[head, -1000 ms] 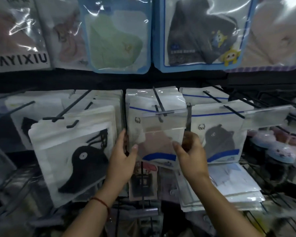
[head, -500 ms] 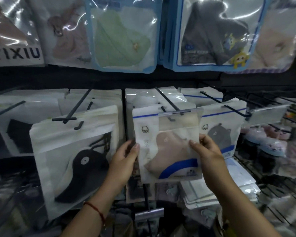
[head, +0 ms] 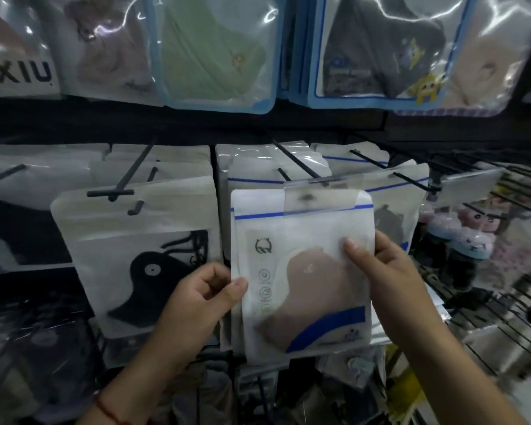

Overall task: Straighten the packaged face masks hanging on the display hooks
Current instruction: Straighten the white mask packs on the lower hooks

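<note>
Both hands are pinching the pink mask pack (head: 302,271) below its hook (head: 298,162): left hand (head: 196,299) gripping its left edge, right hand (head: 383,268) its right. Squaring seems underway; next, leveling it against the packs behind.

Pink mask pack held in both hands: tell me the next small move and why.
Probably turn the pink mask pack slightly so its blue line runs level, then let go. The left hand pinches its left edge and the right hand its right edge, and it sits a little crooked against the packs behind.
</note>
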The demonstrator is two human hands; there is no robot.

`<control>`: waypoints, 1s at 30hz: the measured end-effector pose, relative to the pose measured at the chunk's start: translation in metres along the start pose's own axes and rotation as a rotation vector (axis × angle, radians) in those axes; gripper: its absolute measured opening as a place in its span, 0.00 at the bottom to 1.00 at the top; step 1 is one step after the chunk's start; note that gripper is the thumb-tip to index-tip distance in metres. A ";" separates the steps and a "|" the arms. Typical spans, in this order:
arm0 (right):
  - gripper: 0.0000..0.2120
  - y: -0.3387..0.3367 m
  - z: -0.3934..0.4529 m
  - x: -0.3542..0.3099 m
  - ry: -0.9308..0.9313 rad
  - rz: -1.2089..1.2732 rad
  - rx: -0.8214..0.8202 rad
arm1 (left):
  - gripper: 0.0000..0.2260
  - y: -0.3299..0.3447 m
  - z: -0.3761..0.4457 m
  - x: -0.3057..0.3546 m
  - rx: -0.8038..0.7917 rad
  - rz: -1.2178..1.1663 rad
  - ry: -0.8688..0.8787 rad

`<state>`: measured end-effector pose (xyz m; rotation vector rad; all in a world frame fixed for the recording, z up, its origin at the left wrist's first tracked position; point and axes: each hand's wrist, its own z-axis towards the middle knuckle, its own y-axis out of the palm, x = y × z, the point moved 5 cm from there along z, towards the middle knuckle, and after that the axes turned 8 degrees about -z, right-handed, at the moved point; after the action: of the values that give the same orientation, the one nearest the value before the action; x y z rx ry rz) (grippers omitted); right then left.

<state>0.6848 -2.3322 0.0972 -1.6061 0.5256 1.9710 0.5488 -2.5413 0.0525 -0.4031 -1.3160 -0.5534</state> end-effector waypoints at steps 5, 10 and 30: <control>0.13 -0.010 -0.014 -0.019 -0.062 -0.011 -0.054 | 0.14 0.006 -0.007 0.021 -0.138 -0.061 -0.029; 0.12 -0.018 -0.022 -0.029 -0.111 -0.134 -0.144 | 0.22 0.009 0.003 0.055 -0.134 -0.072 0.091; 0.20 -0.073 -0.034 -0.006 -0.795 -1.200 0.109 | 0.03 0.133 0.022 0.048 -0.369 0.272 -0.025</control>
<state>0.7572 -2.2967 0.0980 -0.6114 -0.5385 1.3519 0.6174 -2.4292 0.1086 -0.8812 -1.1576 -0.5623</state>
